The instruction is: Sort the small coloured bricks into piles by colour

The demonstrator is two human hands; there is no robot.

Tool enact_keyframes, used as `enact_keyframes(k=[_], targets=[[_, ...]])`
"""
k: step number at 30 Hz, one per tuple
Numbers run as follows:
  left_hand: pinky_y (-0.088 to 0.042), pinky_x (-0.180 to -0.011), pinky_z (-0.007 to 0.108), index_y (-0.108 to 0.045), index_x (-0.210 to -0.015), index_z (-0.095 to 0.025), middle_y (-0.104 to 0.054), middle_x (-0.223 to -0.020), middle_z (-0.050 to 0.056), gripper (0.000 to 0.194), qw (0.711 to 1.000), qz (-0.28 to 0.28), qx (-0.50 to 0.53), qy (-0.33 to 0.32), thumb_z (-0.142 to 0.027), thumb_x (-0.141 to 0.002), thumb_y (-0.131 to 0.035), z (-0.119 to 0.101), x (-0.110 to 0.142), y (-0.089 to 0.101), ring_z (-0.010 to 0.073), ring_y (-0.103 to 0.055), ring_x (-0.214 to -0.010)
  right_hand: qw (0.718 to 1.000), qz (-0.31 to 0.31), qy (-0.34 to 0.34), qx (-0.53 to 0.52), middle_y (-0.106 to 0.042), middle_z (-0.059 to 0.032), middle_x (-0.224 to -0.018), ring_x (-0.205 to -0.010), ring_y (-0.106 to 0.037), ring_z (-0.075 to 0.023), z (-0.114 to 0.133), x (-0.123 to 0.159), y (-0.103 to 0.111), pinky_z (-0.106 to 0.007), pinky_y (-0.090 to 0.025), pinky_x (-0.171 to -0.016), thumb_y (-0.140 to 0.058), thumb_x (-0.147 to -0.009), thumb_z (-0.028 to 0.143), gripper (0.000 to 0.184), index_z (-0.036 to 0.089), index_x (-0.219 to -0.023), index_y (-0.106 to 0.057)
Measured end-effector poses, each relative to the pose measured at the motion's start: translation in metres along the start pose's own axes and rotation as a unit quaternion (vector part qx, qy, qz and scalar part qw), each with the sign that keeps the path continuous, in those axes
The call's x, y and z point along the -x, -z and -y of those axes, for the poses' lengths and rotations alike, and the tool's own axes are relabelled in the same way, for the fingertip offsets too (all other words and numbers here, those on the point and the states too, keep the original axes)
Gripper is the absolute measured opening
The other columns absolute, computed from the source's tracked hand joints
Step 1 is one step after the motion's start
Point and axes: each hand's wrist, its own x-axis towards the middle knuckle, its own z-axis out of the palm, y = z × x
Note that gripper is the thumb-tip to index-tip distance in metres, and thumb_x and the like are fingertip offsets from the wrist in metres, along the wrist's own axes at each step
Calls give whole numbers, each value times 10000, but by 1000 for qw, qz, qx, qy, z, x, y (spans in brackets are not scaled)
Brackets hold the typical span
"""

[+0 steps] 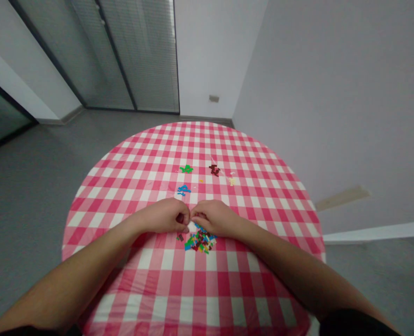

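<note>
Multicoloured pile of pieces (pixel 199 241) — two bare hands (pixel 168 215) (pixel 214 218), checked tablecloth (pixel 158 284)

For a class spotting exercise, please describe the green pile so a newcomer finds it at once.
Find the round checked table. Look past the blue pile. The green pile lies just beyond it, left of the dark brown pile, the only pile entirely green.

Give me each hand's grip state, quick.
Left hand: fingers curled; can't tell if it holds anything.
Right hand: fingers curled, at the far edge of the mixed toy-brick pile; contents can't be told.
</note>
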Motion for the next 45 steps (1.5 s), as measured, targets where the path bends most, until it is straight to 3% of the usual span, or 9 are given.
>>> enact_keyframes(k=[3, 6, 11, 14, 21, 29, 36, 45], targets=[[-318, -580, 235, -676, -731, -154, -624, -677, -14, 93, 1000, 6, 10, -27, -205, -809, -680, -2, -1, -1, 103, -527, -598, 993, -100, -53, -40, -757, -76, -938, -815, -668, -169, -15, 6, 26, -257, -468, -734, -588, -933, 180, 162, 156, -952, -747], [-304, -573, 242, -655, -699, -150, -620, -680, -12, 92, 998, 3, 18, -56, -155, -789, -636, -2, -2, -1, 98, -508, -583, 977, -162, -140, -3, -761, -64, -899, -790, -681, -176, -47, 15, 56, -274, -491, -740, -586, -903, 179, 168, 176, -924, -753], [-300, -575, 239, -642, -679, -148, -615, -672, -14, 101, 997, -3, 25, -70, -122, -769, -603, 0, -2, -2, 90, -493, -575, 952, -177, -246, 53, -758, -70, -880, -782, -689, -191, -113, 27, 79, -291, -516, -724, -643, -822, 147, 156, 164, -937, -747], [-292, -561, 237, -632, -674, -148, -609, -666, -14, 99, 997, -4, 27, -68, -128, -765, -598, 1, -2, -4, 88, -489, -569, 952, -149, -261, 63, -760, -67, -888, -803, -696, -189, -131, 32, 80, -289, -524, -733, -657, -828, 147, 137, 171, -925, -750], [-293, -557, 237, -610, -678, -155, -595, -668, -12, 114, 997, -2, 33, -65, -183, -788, -606, 2, -2, -2, 97, -495, -573, 953, -86, -259, 130, -781, -77, -994, -887, -721, -239, -123, 38, 90, -333, -535, -787, -663, -874, 188, 185, 205, -1011, -786], [-321, -580, 231, -612, -710, -155, -585, -695, -16, 87, 995, 12, 40, -91, -157, -798, -610, 5, -2, -2, 98, -515, -608, 954, -60, -248, 156, -784, -90, -1002, -906, -720, -257, -123, 35, 90, -348, -522, -791, -627, -906, 202, 185, 198, -935, -810], [-351, -620, 232, -651, -716, -149, -611, -739, 2, 121, 990, 16, 46, -130, -118, -814, -588, 4, -2, -2, 101, -519, -636, 959, -61, -224, 162, -783, -82, -943, -841, -710, -237, -126, 35, 88, -332, -502, -723, -607, -893, 233, 200, 204, -865, -803], [-400, -627, 219, -647, -731, -153, -633, -760, -9, 132, 990, -2, 79, -113, -47, -749, -571, 5, -2, -5, 95, -554, -658, 956, -99, -249, 116, -777, -75, -944, -848, -701, -231, -130, 32, 81, -338, -503, -726, -629, -889, 237, 173, 193, -886, -797]])
